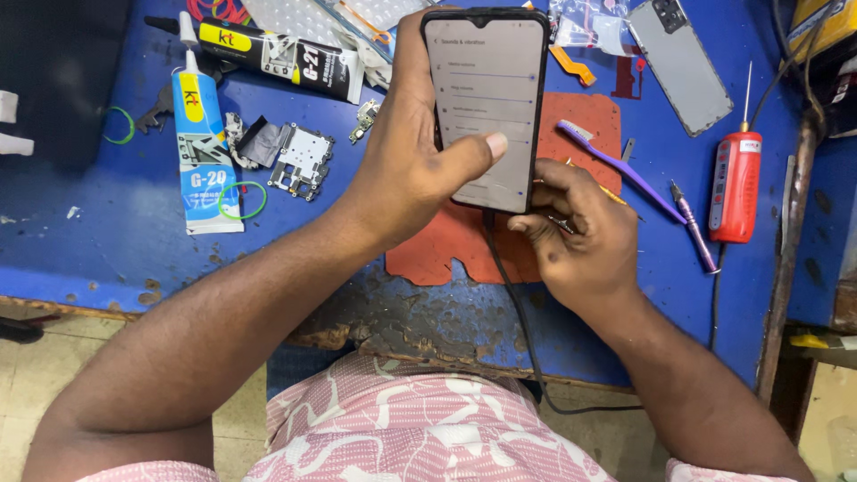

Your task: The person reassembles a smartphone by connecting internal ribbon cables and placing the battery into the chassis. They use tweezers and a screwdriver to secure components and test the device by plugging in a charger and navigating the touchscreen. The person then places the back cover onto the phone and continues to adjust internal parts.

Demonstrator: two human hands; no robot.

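A smartphone [486, 107] is held upright above the desk [107, 250] in the left hand [406, 170], fingers wrapped round its back so the thumb is left free to press the lit screen. The lower edge is steadied by the right hand [580, 241], its fingers closed at the point where a black cable [518, 312] is plugged in. Beneath lies an orange mat [446, 254] (worn at its edges). Farther out, glue tubes [201, 152], a purple toothbrush [616, 165] and a red tool [736, 187] are spread on the chipped blue surface.
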